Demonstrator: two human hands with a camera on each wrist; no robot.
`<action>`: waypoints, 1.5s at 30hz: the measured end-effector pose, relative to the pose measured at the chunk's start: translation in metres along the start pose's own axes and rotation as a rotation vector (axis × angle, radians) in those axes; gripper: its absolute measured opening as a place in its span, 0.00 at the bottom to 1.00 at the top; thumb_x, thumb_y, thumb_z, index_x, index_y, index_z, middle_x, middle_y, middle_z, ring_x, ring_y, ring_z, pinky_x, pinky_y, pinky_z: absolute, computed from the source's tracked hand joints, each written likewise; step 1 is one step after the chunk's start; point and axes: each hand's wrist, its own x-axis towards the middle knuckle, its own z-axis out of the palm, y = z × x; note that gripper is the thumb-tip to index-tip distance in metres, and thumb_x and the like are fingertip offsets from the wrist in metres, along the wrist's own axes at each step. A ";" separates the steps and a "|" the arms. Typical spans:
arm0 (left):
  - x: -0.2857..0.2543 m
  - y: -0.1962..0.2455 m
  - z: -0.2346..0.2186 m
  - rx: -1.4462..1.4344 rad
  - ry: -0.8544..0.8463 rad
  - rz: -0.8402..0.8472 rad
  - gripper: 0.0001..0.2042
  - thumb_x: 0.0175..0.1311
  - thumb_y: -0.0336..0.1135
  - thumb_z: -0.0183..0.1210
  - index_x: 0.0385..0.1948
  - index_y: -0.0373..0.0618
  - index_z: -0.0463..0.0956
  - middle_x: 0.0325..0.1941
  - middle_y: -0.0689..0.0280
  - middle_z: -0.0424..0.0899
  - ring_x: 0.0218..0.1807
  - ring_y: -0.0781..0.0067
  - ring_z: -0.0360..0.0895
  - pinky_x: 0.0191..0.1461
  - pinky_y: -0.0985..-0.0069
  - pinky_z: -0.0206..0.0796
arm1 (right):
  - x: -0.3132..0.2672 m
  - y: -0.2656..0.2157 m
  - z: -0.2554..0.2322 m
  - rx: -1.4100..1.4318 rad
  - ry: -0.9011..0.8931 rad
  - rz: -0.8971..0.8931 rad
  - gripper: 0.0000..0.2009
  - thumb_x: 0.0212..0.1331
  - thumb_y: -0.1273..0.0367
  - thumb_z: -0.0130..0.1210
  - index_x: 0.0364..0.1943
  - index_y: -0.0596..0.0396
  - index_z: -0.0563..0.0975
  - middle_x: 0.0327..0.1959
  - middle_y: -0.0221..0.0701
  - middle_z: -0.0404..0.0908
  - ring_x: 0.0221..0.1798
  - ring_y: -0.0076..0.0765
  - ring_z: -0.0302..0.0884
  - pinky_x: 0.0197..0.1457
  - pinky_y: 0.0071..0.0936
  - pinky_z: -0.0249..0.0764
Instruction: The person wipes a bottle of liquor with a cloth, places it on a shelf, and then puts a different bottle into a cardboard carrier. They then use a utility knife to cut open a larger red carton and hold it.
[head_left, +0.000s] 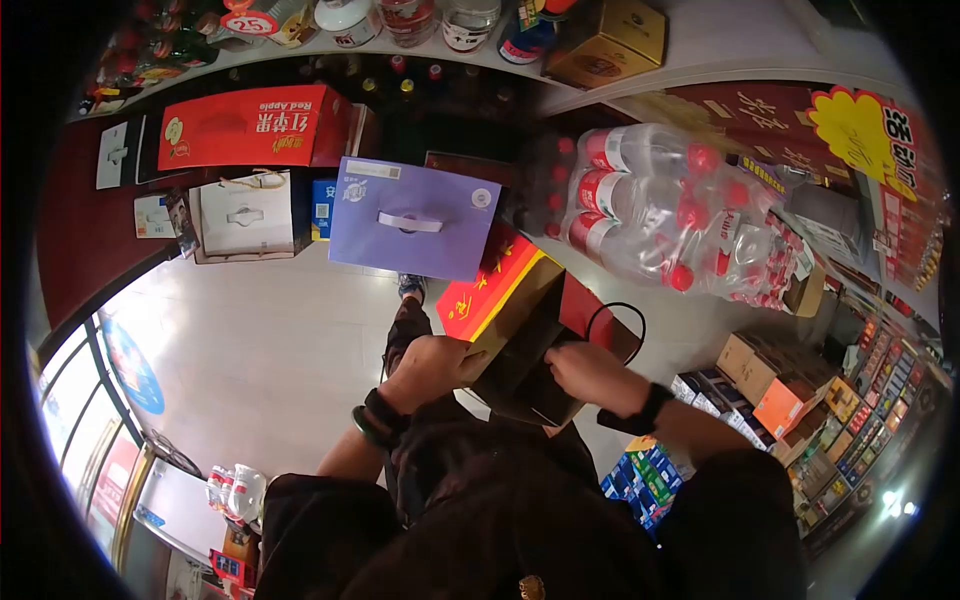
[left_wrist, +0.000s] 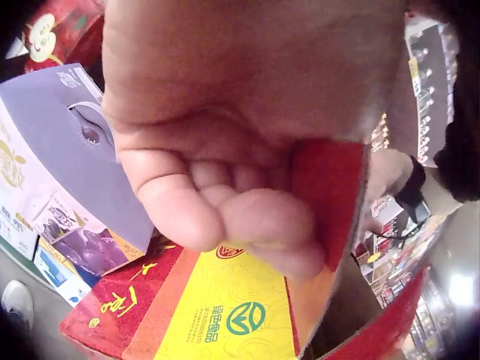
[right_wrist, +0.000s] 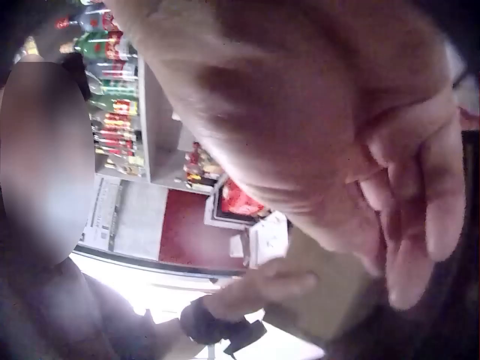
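Note:
A red and yellow cardboard box (head_left: 500, 293) is tilted in front of my body, its top open and its brown inside showing. At its left edge, my left hand (head_left: 432, 368) grips the cardboard; in the left wrist view the fingers (left_wrist: 259, 225) curl at the edge beside a red flap (left_wrist: 330, 199). My right hand (head_left: 598, 378) is over the dark opening. The right wrist view shows its fingers (right_wrist: 409, 255) loosely extended, with nothing visible between them. A black cord handle (head_left: 640, 335) loops out on the box's right side.
A purple carton (head_left: 410, 245) with a handle stands just beyond the box. Shrink-wrapped bottles (head_left: 640, 200) are to its right, a red apple carton (head_left: 250, 128) and a white carton (head_left: 245, 225) to its left. Stacked boxes (head_left: 775, 385) stand at right.

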 end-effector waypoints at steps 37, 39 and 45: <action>-0.012 -0.043 0.005 0.130 0.287 0.160 0.21 0.66 0.52 0.55 0.24 0.43 0.80 0.16 0.56 0.78 0.18 0.54 0.78 0.24 0.62 0.71 | -0.116 -0.150 -0.254 0.218 0.457 0.264 0.16 0.58 0.71 0.61 0.50 0.62 0.79 0.32 0.31 0.82 0.30 0.20 0.74 0.33 0.22 0.70; -0.013 -0.046 0.006 0.127 0.278 0.159 0.22 0.66 0.53 0.55 0.23 0.42 0.80 0.16 0.55 0.78 0.19 0.53 0.79 0.24 0.61 0.71 | -0.083 -0.123 -0.257 0.259 0.432 0.247 0.16 0.60 0.71 0.60 0.52 0.62 0.78 0.32 0.29 0.81 0.31 0.17 0.72 0.34 0.22 0.70; -0.013 -0.039 -0.005 0.043 0.257 0.101 0.23 0.68 0.54 0.53 0.22 0.42 0.80 0.16 0.55 0.78 0.19 0.51 0.79 0.25 0.61 0.72 | 0.104 -0.040 -0.250 0.263 0.451 0.075 0.17 0.66 0.60 0.56 0.46 0.63 0.79 0.29 0.35 0.81 0.34 0.28 0.77 0.40 0.29 0.72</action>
